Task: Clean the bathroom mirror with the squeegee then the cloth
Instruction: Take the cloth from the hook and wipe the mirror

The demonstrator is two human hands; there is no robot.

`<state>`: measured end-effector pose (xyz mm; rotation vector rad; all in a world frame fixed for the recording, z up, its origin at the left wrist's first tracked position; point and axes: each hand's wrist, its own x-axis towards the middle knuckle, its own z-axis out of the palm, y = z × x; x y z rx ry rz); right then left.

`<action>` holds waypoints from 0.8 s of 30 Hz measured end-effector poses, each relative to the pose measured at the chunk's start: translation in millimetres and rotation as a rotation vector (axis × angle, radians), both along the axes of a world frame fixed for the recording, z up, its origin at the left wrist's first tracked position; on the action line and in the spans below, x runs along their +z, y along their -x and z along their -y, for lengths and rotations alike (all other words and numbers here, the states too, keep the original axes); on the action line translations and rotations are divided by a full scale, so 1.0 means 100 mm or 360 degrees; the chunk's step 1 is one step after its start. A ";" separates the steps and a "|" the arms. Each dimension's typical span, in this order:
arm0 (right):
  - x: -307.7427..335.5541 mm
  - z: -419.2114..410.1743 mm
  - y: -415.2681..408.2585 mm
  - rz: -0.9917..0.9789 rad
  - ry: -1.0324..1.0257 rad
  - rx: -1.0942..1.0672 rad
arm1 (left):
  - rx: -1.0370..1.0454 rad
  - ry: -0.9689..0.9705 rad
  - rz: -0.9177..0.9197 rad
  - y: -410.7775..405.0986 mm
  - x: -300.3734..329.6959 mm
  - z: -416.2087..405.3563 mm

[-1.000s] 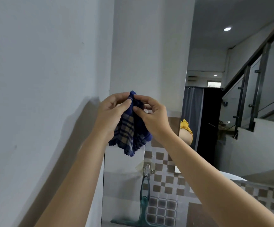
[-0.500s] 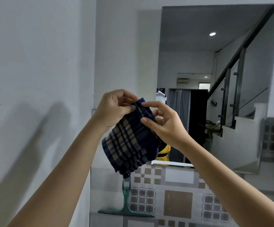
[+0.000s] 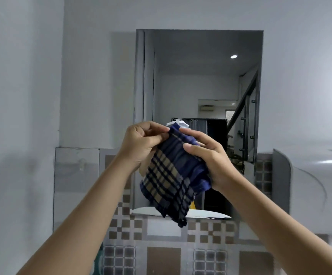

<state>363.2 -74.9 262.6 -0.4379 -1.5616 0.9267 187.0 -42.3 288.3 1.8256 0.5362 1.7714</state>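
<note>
White bathroom wall with a patterned tile band (image 3: 211, 231) below. One plaid cloth (image 3: 173, 175) hangs before the one mirror (image 3: 199, 76), pinched at its top by the left hand (image 3: 141, 143), gripped by the right hand (image 3: 207, 155). Likely the cloth step; next, press it flat on the glass. No squeegee visible.

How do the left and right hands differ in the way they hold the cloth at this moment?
The left hand pinches the cloth at its top edge, fingers curled; the right hand lies along its side, fingers straighter, thumb on its front. The left sits slightly higher than the right. Both have a grip on the cloth, in front of the mirror.
</note>
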 end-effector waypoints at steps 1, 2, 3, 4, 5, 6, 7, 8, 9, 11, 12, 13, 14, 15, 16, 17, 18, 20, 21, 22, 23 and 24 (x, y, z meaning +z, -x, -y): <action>0.03 -0.02 -0.07 -0.0051 0.0048 0.0072 | 0.0010 -0.0013 0.0007 -0.09 0.04 -0.02; 0.07 -0.04 -0.13 -0.0081 0.0088 0.0136 | 0.0023 -0.0025 0.0010 -0.16 0.09 -0.03; 0.11 -0.07 -0.18 -0.0096 0.0125 0.0182 | 0.0042 -0.0042 0.0007 -0.23 0.15 -0.05; 0.16 -0.09 -0.22 -0.0103 0.0161 0.0200 | 0.0067 -0.0056 -0.0003 -0.29 0.21 -0.06; 0.21 -0.12 -0.25 -0.0108 0.0185 0.0186 | 0.0087 -0.0067 -0.0027 -0.34 0.28 -0.07; 0.26 -0.13 -0.28 -0.0123 0.0197 0.0162 | 0.0100 -0.0068 -0.0061 -0.37 0.35 -0.08; 0.33 -0.13 -0.30 -0.0150 0.0193 0.0133 | 0.0107 -0.0064 -0.0101 -0.39 0.41 -0.09; 0.42 -0.11 -0.32 -0.0193 0.0175 0.0112 | 0.0113 -0.0052 -0.0139 -0.38 0.47 -0.10; 0.54 -0.09 -0.36 -0.0250 0.0145 0.0110 | 0.0138 -0.0045 -0.0178 -0.34 0.52 -0.12; 0.87 -0.07 -0.45 -0.0377 0.0023 0.0083 | 0.0292 -0.0104 -0.0279 -0.23 0.60 -0.19; 1.06 -0.07 -0.51 -0.0408 -0.0097 -0.0034 | 0.0430 -0.0157 -0.0347 -0.16 0.63 -0.25; 1.27 -0.11 -0.58 -0.0401 -0.0266 -0.0260 | 0.0605 -0.0200 -0.0419 -0.09 0.63 -0.32; 1.45 -0.16 -0.63 -0.0355 -0.0471 -0.0568 | 0.0783 -0.0232 -0.0490 -0.02 0.63 -0.40; 1.61 -0.23 -0.67 -0.0299 -0.0680 -0.0902 | 0.0963 -0.0303 -0.0553 0.05 0.60 -0.48; 1.76 -0.31 -0.70 -0.0251 -0.0878 -0.1216 | 0.1129 -0.0414 -0.0606 0.10 0.58 -0.57; 1.88 -0.41 -0.72 -0.0193 -0.1059 -0.1512 | 0.1258 -0.0518 -0.0655 0.14 0.55 -0.65; 2.00 -0.51 -0.75 -0.0117 -0.1214 -0.1784 | 0.1343 -0.0585 -0.0687 0.18 0.52 -0.73; 2.21 -0.74 -0.84 0.0123 -0.1452 -0.2125 | 0.1439 -0.0570 -0.0764 0.24 0.44 -0.87; 2.30 -0.86 -0.90 0.0313 -0.1499 -0.2199 | 0.1456 -0.0546 -0.0827 0.27 0.39 -0.94; 2.36 -0.98 -0.97 0.0522 -0.1496 -0.2254 | 0.1462 -0.0531 -0.0907 0.30 0.35 -1.00; 2.39 -1.12 -1.02 0.0728 -0.1437 -0.2303 | 0.1467 -0.0513 -0.0994 0.33 0.31 -1.06; 2.40 -1.25 -1.03 0.0900 -0.1350 -0.2361 | 0.1488 -0.0498 -0.1085 0.37 0.29 -1.10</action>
